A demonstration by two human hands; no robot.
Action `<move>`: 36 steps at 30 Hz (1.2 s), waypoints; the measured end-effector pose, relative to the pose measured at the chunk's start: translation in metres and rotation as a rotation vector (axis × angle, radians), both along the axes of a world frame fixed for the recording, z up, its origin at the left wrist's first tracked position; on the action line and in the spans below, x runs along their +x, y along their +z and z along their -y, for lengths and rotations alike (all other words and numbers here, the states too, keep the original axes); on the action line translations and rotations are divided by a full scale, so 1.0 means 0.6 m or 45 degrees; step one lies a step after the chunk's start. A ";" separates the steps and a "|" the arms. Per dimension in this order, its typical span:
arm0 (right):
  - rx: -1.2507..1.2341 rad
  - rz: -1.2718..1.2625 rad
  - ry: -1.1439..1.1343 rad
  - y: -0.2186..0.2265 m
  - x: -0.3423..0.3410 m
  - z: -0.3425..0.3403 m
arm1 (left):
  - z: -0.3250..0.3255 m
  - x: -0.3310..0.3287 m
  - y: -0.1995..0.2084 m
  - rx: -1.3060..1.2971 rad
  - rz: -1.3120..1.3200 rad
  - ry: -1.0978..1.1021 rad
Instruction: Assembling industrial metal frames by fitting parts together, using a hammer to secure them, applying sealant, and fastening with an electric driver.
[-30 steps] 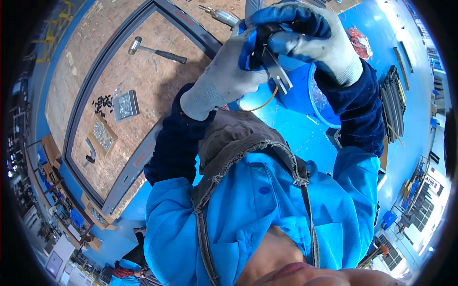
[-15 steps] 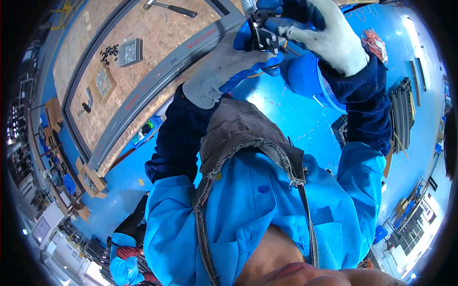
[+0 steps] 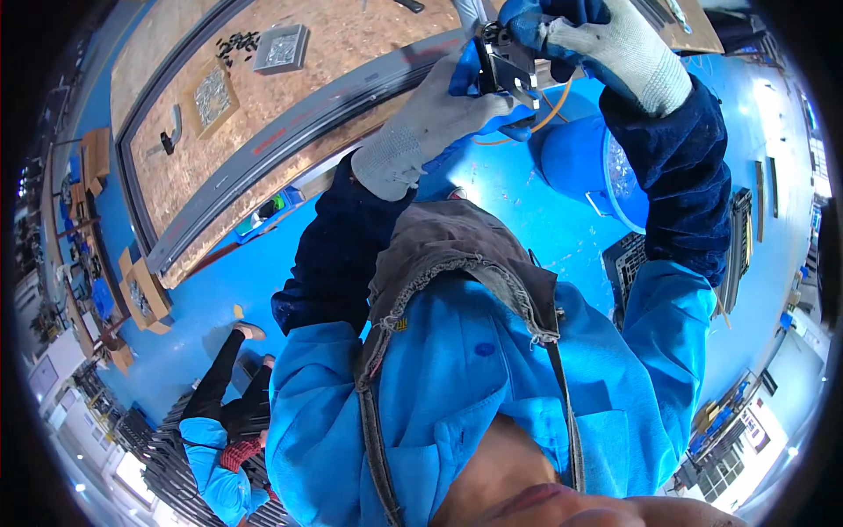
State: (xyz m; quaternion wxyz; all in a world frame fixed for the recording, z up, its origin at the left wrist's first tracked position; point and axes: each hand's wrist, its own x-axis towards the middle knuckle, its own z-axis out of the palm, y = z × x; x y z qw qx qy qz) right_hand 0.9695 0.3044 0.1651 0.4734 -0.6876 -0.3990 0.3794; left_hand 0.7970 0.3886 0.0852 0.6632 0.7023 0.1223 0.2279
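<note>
Near the top edge, my left hand, in a grey-and-blue work glove, grips a black metal hardware piece with a shiny bracket-like part. My right hand, in a pale glove with blue fingers, is at the upper right of that piece. Its fingers are curled in with the thumb pressed toward them; what lies between them is hidden. Behind the left hand runs the dark grey frame, resting on a wooden board bench.
On the bench sit a grey tray of small metal parts, a cardboard box of fasteners and loose black pieces. A blue bucket stands to the right, near an orange hose. Another person is at lower left.
The view has shifted, and the hammer has mostly slipped out past the top edge. Both hands appear slightly farther right with the hardware piece. More of the other person shows.
</note>
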 end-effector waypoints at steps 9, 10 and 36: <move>0.273 0.230 -0.055 -0.038 -0.155 -0.143 | -0.112 -0.124 -0.010 0.165 0.261 0.045; 0.324 0.231 -0.083 -0.034 -0.184 -0.155 | -0.128 -0.135 -0.014 0.033 0.244 -0.006; 0.076 -0.401 0.077 -0.047 -0.331 -0.276 | -0.269 -0.300 0.033 -0.537 -0.119 -0.427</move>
